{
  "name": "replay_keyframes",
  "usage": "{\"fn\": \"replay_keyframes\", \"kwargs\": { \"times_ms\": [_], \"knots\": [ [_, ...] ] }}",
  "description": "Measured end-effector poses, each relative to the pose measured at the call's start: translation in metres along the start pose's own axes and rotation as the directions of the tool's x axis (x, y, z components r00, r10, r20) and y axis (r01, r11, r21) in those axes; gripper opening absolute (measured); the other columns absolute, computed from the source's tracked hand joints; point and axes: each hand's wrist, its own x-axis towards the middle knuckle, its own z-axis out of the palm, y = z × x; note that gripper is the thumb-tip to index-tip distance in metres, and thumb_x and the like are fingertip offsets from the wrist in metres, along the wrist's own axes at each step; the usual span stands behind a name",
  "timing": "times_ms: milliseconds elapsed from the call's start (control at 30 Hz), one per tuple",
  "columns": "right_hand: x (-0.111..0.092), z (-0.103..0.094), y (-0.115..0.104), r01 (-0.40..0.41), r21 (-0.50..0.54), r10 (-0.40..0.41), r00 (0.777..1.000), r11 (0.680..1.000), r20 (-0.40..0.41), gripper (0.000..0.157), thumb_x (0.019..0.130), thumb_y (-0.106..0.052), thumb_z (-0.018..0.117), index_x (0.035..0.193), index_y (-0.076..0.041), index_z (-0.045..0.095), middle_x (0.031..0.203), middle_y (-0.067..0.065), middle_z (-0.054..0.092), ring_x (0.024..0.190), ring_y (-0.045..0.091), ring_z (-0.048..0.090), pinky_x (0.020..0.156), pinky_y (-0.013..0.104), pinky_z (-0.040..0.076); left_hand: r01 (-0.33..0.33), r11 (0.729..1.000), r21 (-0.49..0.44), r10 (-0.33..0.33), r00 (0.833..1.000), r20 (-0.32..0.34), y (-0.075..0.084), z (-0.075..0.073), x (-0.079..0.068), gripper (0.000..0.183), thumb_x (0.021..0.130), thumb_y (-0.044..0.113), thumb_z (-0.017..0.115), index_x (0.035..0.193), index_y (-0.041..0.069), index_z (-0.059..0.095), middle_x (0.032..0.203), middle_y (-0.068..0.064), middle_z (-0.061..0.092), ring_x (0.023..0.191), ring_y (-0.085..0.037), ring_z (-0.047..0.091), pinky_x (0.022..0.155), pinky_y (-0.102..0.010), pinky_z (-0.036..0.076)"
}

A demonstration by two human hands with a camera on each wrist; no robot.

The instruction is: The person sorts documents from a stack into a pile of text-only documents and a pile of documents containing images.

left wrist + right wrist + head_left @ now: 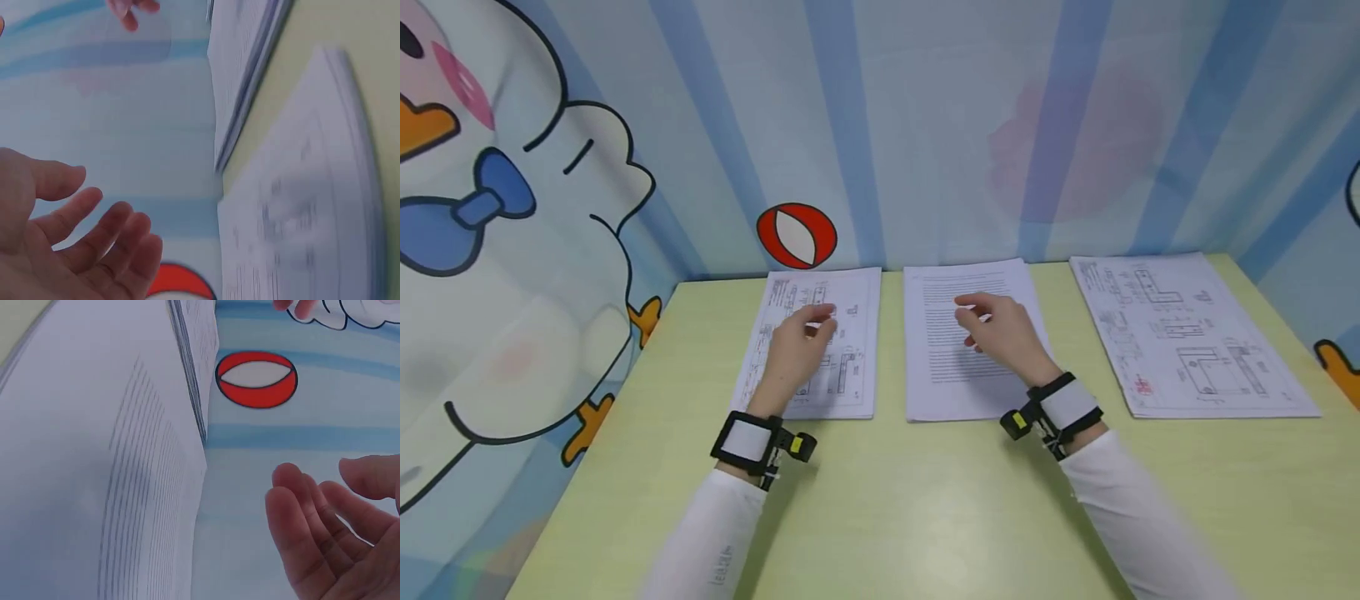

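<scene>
Three stacks of paper lie side by side on a pale yellow-green table. Over the left stack [857, 375], printed with technical drawings, hovers my left hand [797, 350]; its fingers are loosely bent with nothing between them. My right hand [1003, 333] is above the middle stack [940, 400], whose top sheet carries lines of text. In the right wrist view, the right fingers [297, 537] are relaxed and apart from the thumb, holding nothing. The left wrist view shows the left fingers [119, 244] spread a little, clear of the paper.
At the right stands another stack of drawings [1210, 375] with a red mark near its lower left corner. The table [895, 517] meets a striped blue curtain [925, 125] printed with a red-and-white ball [797, 236] and a large cartoon duck [535, 333].
</scene>
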Motion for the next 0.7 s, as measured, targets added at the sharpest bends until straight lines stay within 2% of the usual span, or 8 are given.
{"fn": "replay_keyframes", "kwargs": {
  "times_ms": [67, 167, 200, 300, 433, 500, 567, 700],
  "knots": [
    [-0.005, -0.016, 0.009, 0.032, -0.041, -0.034, 0.998, 0.999, -0.054, 0.037, 0.094, -0.026, 0.051, 0.123, -0.005, 0.06, 0.096, 0.018, 0.07, 0.069, 0.031, 0.067, 0.056, 0.031, 0.053, -0.081, 0.994, -0.079, 0.086, 0.994, 0.066, 0.016, 0.018, -0.003, 0.034, 0.095, 0.023, 0.052, 0.126, 0.011, 0.057, 0.119, -0.01, 0.061, 0.1, -0.023, 0.058, 0.081, -0.039, 0.051],
    [-0.012, -0.04, 0.025, 0.043, -0.141, -0.061, 0.99, 0.989, -0.13, 0.041, 0.094, -0.032, 0.052, 0.124, -0.005, 0.06, 0.096, 0.018, 0.07, 0.077, 0.03, 0.066, 0.06, 0.035, 0.05, -0.133, 0.976, -0.174, 0.161, 0.973, 0.162, 0.038, 0.05, -0.005, 0.033, 0.094, 0.022, 0.052, 0.125, 0.013, 0.057, 0.121, -0.01, 0.061, 0.101, -0.022, 0.059, 0.081, -0.037, 0.053],
    [-0.015, -0.049, 0.03, 0.036, -0.163, -0.059, 0.988, 0.986, -0.141, 0.043, 0.093, -0.034, 0.052, 0.124, -0.005, 0.059, 0.099, 0.019, 0.069, 0.083, 0.031, 0.065, 0.064, 0.039, 0.051, -0.135, 0.97, -0.201, 0.173, 0.968, 0.182, 0.049, 0.059, -0.008, 0.032, 0.095, 0.02, 0.052, 0.125, 0.012, 0.057, 0.122, -0.012, 0.061, 0.102, -0.023, 0.059, 0.082, -0.039, 0.053],
    [-0.024, -0.077, 0.049, 0.02, -0.218, -0.054, 0.986, 0.976, -0.155, 0.05, 0.092, -0.038, 0.054, 0.127, -0.003, 0.056, 0.115, 0.024, 0.064, 0.105, 0.037, 0.057, 0.08, 0.049, 0.048, -0.157, 0.962, -0.222, 0.206, 0.953, 0.221, 0.068, 0.088, -0.008, 0.033, 0.095, 0.02, 0.051, 0.126, 0.011, 0.057, 0.124, -0.013, 0.059, 0.102, -0.024, 0.06, 0.082, -0.039, 0.053],
    [-0.04, -0.113, 0.076, 0.017, -0.277, -0.064, 0.985, 0.961, -0.158, 0.055, 0.091, -0.037, 0.056, 0.13, 0.001, 0.051, 0.131, 0.031, 0.05, 0.122, 0.047, 0.042, 0.097, 0.06, 0.033, -0.165, 0.964, -0.208, 0.215, 0.946, 0.245, 0.083, 0.127, -0.003, 0.034, 0.095, 0.021, 0.051, 0.128, 0.013, 0.056, 0.126, -0.009, 0.057, 0.104, -0.02, 0.06, 0.085, -0.036, 0.052],
    [-0.047, -0.128, 0.089, 0.008, -0.321, -0.065, 0.984, 0.947, -0.166, 0.057, 0.091, -0.036, 0.056, 0.131, 0.004, 0.049, 0.133, 0.035, 0.045, 0.123, 0.051, 0.036, 0.098, 0.063, 0.028, -0.124, 0.966, -0.229, 0.184, 0.946, 0.265, 0.09, 0.144, -0.001, 0.035, 0.094, 0.022, 0.052, 0.128, 0.014, 0.056, 0.128, -0.007, 0.057, 0.107, -0.02, 0.06, 0.088, -0.035, 0.052],
    [-0.053, -0.142, 0.103, -0.014, -0.362, -0.051, 0.984, 0.932, -0.172, 0.06, 0.091, -0.036, 0.057, 0.133, 0.006, 0.046, 0.134, 0.039, 0.04, 0.122, 0.055, 0.032, 0.097, 0.067, 0.025, -0.054, 0.959, -0.277, 0.139, 0.944, 0.298, 0.098, 0.159, 0.001, 0.036, 0.094, 0.023, 0.053, 0.129, 0.014, 0.055, 0.131, -0.007, 0.056, 0.11, -0.02, 0.059, 0.09, -0.036, 0.051],
    [-0.065, -0.165, 0.13, -0.123, -0.43, 0.053, 0.984, 0.894, -0.17, 0.074, 0.09, -0.044, 0.054, 0.14, 0.006, 0.034, 0.139, 0.044, 0.026, 0.125, 0.061, 0.022, 0.094, 0.073, 0.019, 0.097, 0.929, -0.357, 0.048, 0.925, 0.376, 0.116, 0.186, 0.002, 0.041, 0.093, 0.025, 0.055, 0.132, 0.015, 0.053, 0.134, -0.006, 0.055, 0.115, -0.019, 0.058, 0.093, -0.036, 0.05]
  ]
}}
